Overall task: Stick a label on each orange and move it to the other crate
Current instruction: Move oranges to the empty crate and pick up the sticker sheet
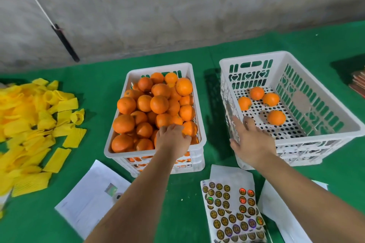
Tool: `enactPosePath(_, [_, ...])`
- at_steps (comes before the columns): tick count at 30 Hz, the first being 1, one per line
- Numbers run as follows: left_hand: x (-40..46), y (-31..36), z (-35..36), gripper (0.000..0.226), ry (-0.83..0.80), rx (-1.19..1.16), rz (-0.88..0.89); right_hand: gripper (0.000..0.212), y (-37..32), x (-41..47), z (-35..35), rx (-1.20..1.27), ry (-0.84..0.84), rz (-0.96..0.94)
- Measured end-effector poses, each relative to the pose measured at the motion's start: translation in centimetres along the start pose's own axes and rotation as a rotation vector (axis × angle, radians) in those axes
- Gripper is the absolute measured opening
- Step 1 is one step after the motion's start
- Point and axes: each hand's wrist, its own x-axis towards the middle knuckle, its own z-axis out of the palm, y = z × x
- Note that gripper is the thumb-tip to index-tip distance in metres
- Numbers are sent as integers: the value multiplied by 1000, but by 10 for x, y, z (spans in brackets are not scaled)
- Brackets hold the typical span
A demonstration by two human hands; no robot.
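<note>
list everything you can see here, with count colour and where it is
full crate: one, white, centre of the table, heaped with oranges
oranges in full crate: too many to count, orange
second crate: one, white, right of the full crate
oranges in second crate: four, orange, on its dotted floor
label sheet: one, round gold stickers, near edge between the arms
foam sleeves: a pile, yellow, left side
paper sheets: several, white, near edge
table cover: green
black handle: one, against the grey wall
left hand: on an orange in the full crate
right hand: fingers spread over the second crate's near corner
</note>
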Motion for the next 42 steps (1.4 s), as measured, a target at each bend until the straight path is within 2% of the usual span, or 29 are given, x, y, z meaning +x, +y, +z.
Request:
enactPosePath(2, [3, 0, -1, 62, -37, 30, -26, 73, -1, -1, 2, 6, 34, 12])
enactPosePath(5, [5, 5, -5, 71, -82, 60, -171, 71, -2, -3, 4, -9, 54, 3])
enactPosePath(8, [10, 1, -13, 77, -220, 48, -284, 69, -2, -7, 2, -4, 79, -23])
enactPosePath(12, [11, -23, -36, 54, -289, 29, -178, 67, -4, -5, 1, -2, 102, -22])
enactPosePath(16, [-1, -25, -37, 48, -141, 85, -172, 65, -4, -6, 5, -15, 122, -30])
enactPosePath(18, [-9, -18, -33, 51, -14, -33, -178, 65, -4, -6, 6, -26, 124, -38])
enactPosePath(20, [-20, -8, -25, 53, 161, -212, -68, 65, -4, -7, 6, -27, 124, -50])
enactPosePath(23, [-43, 17, -2, 45, 392, -426, 216, 69, -5, -10, 6, -10, 183, -72])
enactPosePath(26, [-71, 43, 32, 40, 451, -596, 373, 70, -7, -27, 15, 58, 341, -157])
enactPosePath(28, [-89, 50, 59, 40, 430, -647, 434, 67, -9, -51, 37, 175, 408, -272])
enactPosePath(29, [-96, 50, 74, 39, 414, -671, 456, 65, -9, -65, 51, 197, 378, -328])
enactPosePath(30, [-102, 49, 89, 38, 378, -700, 454, 64, -9, -77, 66, 178, 267, -363])
enactPosePath(31, [-107, 48, 102, 37, 319, -737, 421, 67, -7, -85, 78, 148, 82, -346])
enactPosePath(33, [-110, 45, 120, 34, 177, -824, 253, 78, -2, -93, 100, 149, -313, -177])
enactPosePath(35, [-107, 40, 127, 33, 48, -923, 46, 85, 5, -96, 116, 241, -485, 14])
enactPosePath(37, [-104, 31, 130, 39, -72, -1054, -49, 83, 10, -97, 123, 298, -432, 70])
enactPosePath(39, [-101, 21, 131, 51, -162, -1198, -73, 63, 15, -95, 123, 281, -274, 18])
enactPosePath(42, [-100, 15, 132, 76, -237, -1225, -89, 40, 18, -92, 115, 318, -96, -37])
